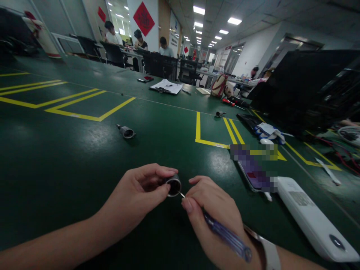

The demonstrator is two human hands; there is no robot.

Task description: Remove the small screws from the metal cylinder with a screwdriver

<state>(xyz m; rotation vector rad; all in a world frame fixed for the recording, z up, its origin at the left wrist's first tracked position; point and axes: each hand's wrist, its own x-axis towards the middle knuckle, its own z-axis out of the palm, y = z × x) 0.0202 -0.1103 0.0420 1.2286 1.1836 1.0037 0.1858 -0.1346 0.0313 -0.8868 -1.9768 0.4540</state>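
Note:
My left hand (135, 191) pinches a small dark metal cylinder-shaped part (177, 180) between thumb and fingers, its round open end turned toward my right hand. A screwdriver with a clear bluish-purple handle (229, 236) is gripped in my right hand (215, 206). Its thin shaft reaches to the rim of the part's opening; whether the tip touches anything inside is hidden. Beyond my left hand, a similar metal part with a narrow tail (127, 132) lies on its side on the green table (157, 146). Another such part (219, 113) lies farther off to the right.
A phone (250, 172) and a long white device (309, 217) lie right of my right hand. Behind them are a white-and-blue cloth (270, 133), a red-handled screwdriver (228, 102) and a large black monitor (306, 86). A clipboard with papers (167, 86) lies toward the far edge. People sit beyond.

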